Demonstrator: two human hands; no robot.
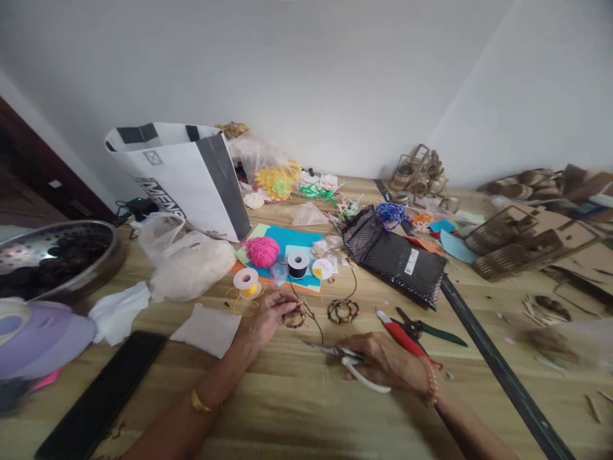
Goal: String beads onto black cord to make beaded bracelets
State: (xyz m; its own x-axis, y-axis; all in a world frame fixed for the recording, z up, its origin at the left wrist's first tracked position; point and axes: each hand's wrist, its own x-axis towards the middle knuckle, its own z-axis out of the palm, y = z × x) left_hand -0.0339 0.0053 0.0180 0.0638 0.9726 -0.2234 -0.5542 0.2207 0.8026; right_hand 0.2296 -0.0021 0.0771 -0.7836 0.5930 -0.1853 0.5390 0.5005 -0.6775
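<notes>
Our left fingers (286, 298) pinch a seemingly untrimmed bead ring (302, 315), right fingers (357, 345) grip snips (355, 371), with two strung bracelets (354, 312) at three o'clock.

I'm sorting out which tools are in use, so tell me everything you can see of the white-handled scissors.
The white-handled scissors have slim, metallic-looking blades that taper to a point, and smooth, curved handles. The right hand grips them over the wooden table, blades pointing left, the tip near a black cord. Whether blade and cord touch, or how far the blades are parted, I cannot tell.
</notes>
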